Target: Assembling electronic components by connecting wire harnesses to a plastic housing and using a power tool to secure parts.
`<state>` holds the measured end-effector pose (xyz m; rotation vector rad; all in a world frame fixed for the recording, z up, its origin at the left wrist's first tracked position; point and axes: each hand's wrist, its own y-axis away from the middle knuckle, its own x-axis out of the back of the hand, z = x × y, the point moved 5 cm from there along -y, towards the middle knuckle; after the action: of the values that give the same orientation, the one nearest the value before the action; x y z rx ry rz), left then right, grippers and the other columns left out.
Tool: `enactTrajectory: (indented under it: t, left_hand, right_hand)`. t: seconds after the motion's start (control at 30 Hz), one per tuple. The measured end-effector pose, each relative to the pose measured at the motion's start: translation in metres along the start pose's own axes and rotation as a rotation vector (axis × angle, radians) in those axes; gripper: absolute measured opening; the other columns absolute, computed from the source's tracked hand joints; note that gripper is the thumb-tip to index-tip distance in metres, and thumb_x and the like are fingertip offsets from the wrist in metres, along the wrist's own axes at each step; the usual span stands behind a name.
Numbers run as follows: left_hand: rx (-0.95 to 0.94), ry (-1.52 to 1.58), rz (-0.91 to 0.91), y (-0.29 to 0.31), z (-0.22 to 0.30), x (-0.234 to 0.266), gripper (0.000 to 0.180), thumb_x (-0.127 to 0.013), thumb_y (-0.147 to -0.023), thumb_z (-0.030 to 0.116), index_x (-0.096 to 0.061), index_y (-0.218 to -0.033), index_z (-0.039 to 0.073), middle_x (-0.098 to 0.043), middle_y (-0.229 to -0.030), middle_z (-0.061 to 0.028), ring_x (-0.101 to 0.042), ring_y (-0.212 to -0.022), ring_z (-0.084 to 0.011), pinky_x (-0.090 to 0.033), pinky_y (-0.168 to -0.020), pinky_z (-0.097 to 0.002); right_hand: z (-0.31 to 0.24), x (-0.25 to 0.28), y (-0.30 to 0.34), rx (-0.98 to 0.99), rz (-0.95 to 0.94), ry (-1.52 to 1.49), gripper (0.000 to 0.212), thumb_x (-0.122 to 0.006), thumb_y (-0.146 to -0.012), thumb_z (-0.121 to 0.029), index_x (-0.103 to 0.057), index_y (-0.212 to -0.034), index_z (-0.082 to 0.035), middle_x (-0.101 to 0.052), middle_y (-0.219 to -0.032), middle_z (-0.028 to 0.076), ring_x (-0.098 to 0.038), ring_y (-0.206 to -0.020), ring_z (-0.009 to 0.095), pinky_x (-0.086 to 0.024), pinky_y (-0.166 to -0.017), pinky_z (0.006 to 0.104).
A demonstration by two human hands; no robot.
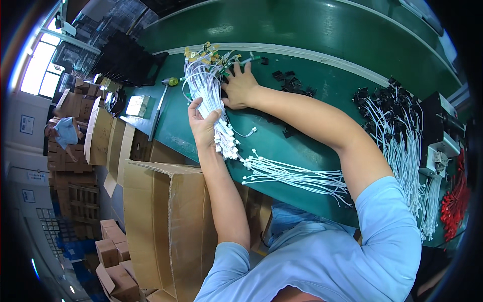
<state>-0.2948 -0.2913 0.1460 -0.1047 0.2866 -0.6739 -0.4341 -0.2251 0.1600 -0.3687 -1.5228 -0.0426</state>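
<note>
A thick bundle of white cables (204,83) lies over the green table, its far ends carrying yellow tags and its near ends small white connectors. My left hand (204,123) grips the lower part of this bundle, thumb on top and fingers at its left side. Just right of the bundle's far end, my right hand (240,90) reaches across with fingers spread on the tabletop, the fingertips close to the cables. Whether they touch them I cannot tell. Nearer to me, a loose row of white cables (297,173) lies along the table edge.
Small black parts (294,83) lie beyond my right forearm. White cables with black ends (395,126), a machine (440,133) and red cables (455,201) are at right. A screwdriver (163,98) lies left. An open cardboard box (166,216) stands below the table edge. Another person (65,133) is far left.
</note>
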Motion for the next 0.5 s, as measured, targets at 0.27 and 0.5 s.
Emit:
enactTrajectory:
  t: [0.27,0.5]
  left_hand:
    - [0.005,-0.048,0.023,-0.003,-0.001,-0.001,0.065,-0.07,-0.07,-0.012,-0.041,-0.128,0.0,-0.063,-0.106,-0.0148,-0.066,-0.085,-0.0186,-0.055,-0.076,-0.0288]
    - [-0.002,0.015,0.038,0.0,0.004,0.0,0.065,-0.069,-0.07,-0.013,-0.042,-0.127,0.001,-0.06,-0.112,-0.0148,-0.065,-0.09,-0.0206,-0.055,-0.078,-0.0302]
  right_hand:
    - [0.024,0.0,0.02,-0.142,-0.165,0.082,0.049,-0.049,-0.093,-0.042,-0.059,-0.128,-0.01,-0.058,-0.128,0.018,-0.045,-0.124,0.046,-0.03,-0.102,0.0639]
    - [0.077,0.053,0.031,-0.1,0.264,-0.147,0.023,-0.057,-0.09,-0.028,-0.067,-0.091,-0.008,-0.067,-0.088,0.015,-0.066,-0.087,0.033,-0.051,-0.075,0.0476]
